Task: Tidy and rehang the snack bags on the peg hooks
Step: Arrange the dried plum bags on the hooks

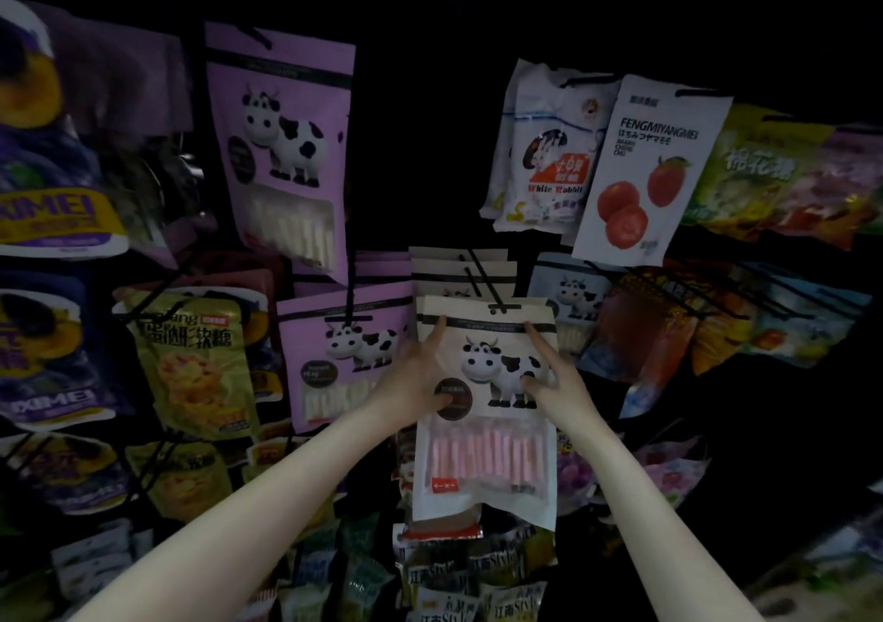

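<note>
A dim wall of peg hooks crowded with snack packets fills the view, purple cow-print bags (282, 143) hanging upper left and a tomato-print packet (650, 167) upper right; at centre a person steadies the front white cow bag (485, 411), which hangs upright on its black peg hook (487, 282) ahead of a short stack of matching bags. The bag's long axis runs vertically, header and hang hole at the top, the window of pink sticks toward the bottom, printed face out toward the camera. The left hand (420, 373) lies spread along the bag's left edge, index finger reaching to the dark header band and thumb pressing the round brown label; the right hand (556, 377) is likewise spread on the right side, index finger up at the header, thumb on the cow picture. Neither hand pinches the bag; both press flat against it. The step appears to be squaring this bag on its hook: it would go best with even pressure from both sides, sliding the header back along the peg until it sits flush with the bags behind, edges aligned and the bottom hanging straight.
</note>
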Tool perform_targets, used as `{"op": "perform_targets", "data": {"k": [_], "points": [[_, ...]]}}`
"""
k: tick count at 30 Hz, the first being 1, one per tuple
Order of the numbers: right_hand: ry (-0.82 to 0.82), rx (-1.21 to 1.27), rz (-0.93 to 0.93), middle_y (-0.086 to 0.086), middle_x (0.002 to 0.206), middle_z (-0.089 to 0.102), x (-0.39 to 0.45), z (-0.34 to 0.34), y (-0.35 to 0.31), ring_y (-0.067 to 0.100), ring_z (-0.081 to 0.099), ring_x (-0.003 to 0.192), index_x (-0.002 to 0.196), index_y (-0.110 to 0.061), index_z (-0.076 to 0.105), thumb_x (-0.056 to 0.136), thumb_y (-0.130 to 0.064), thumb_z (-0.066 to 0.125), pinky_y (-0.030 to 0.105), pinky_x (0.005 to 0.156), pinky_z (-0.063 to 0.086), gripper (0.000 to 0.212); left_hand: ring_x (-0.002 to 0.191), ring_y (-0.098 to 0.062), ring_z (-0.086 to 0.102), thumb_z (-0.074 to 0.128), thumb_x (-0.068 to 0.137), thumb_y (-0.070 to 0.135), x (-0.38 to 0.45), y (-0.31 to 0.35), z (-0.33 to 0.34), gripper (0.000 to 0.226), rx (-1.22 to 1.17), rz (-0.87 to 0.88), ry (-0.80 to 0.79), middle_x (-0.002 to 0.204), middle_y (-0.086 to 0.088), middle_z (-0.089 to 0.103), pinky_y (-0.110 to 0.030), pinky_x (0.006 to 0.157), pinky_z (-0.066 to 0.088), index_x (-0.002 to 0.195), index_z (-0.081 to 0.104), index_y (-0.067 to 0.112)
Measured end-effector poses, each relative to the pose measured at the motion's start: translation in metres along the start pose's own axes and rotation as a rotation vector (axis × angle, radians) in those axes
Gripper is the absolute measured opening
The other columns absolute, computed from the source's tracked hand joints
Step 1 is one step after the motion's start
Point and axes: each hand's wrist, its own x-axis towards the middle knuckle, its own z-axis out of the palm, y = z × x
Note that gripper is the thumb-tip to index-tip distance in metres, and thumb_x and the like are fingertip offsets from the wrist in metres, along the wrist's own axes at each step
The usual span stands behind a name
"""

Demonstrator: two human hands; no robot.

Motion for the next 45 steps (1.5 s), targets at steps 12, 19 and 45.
{"op": "perform_targets", "data": {"k": [12, 19, 45], "points": [[-0.013, -0.027, -0.004, 0.0, 0.152, 0.024, 0.022, 0.004, 0.009, 0.02, 0.029, 0.138, 0.141, -0.041, 0.031, 0.09, 0.002, 0.046, 0.027, 0.107, 0.033, 0.069, 0.139, -0.03, 0.022, 0.055, 0.091, 0.035, 0.024, -0.002, 0.012, 0.087, 0.02, -0.085, 0.013, 0.154, -0.016, 0.004, -0.037, 0.107, 0.029, 0.146, -0.012, 0.034], [0.065, -0.221, 0.033, 0.017, 0.154, 0.001, 0.051, 0.026, -0.005, 0.035, 0.026, 0.136, 0.147, -0.032, 0.018, 0.096, -0.001, 0.04, 0.027, 0.098, 0.037, 0.064, 0.139, -0.028, 0.023, 0.049, 0.095, 0.023, 0.025, -0.024, 0.013, 0.074, 0.074, -0.139, -0.011, 0.154, -0.016, 0.01, -0.03, 0.104, 0.031, 0.149, -0.001, 0.026], [0.174, 0.435, -0.251, 0.004, 0.104, 0.06, 0.055, 0.125, -0.241, 0.016, 0.058, 0.096, 0.115, -0.008, 0.057, 0.09, -0.018, 0.06, 0.034, 0.086, 0.049, 0.027, 0.081, -0.016, 0.057, 0.052, 0.09, 0.006, -0.111, -0.126, -0.134, 0.041, 0.026, 0.109, 0.597, 0.122, 0.0, 0.041, -0.023, 0.065, 0.036, 0.13, 0.043, 0.012]]}}
